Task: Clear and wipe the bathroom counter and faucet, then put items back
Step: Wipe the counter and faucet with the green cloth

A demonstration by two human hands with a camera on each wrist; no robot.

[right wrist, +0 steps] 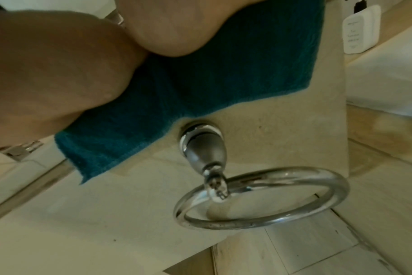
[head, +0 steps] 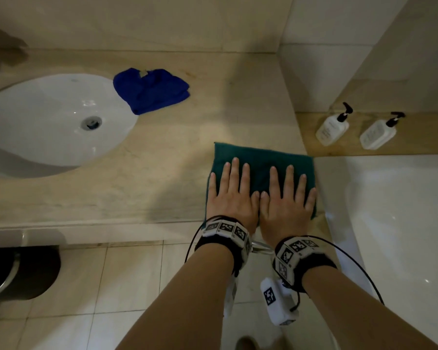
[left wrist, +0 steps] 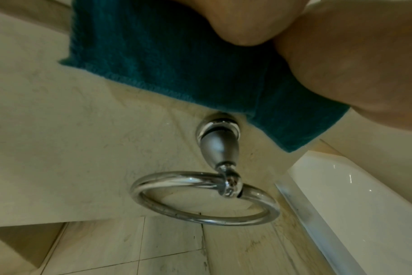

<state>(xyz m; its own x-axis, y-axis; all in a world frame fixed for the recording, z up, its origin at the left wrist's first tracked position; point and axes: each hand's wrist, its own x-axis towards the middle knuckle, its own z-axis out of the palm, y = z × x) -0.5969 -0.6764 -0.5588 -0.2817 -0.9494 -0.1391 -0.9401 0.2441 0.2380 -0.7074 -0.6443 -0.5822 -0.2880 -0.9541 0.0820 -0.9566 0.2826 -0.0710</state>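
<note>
A folded dark green towel [head: 258, 157] lies on the beige counter [head: 177, 152] at its front right corner. Both my hands press flat on it with straight, spread fingers: the left hand [head: 232, 192] on the towel's left half, the right hand [head: 287, 195] on its right half, thumbs touching. In both wrist views the green towel [left wrist: 176, 70] [right wrist: 212, 89] hangs slightly over the counter's front edge under my palms. A crumpled blue cloth [head: 151, 89] lies on the counter behind the sink's right rim. The white sink [head: 48, 117] is at the left.
A chrome towel ring [left wrist: 205, 201] [right wrist: 261, 199] hangs on the counter's front face just below my wrists. Two white pump bottles [head: 333, 127] [head: 378, 133] stand on a wooden ledge at right, beside a white bathtub [head: 390, 210]. A dark bin [head: 18, 271] is on the floor at left.
</note>
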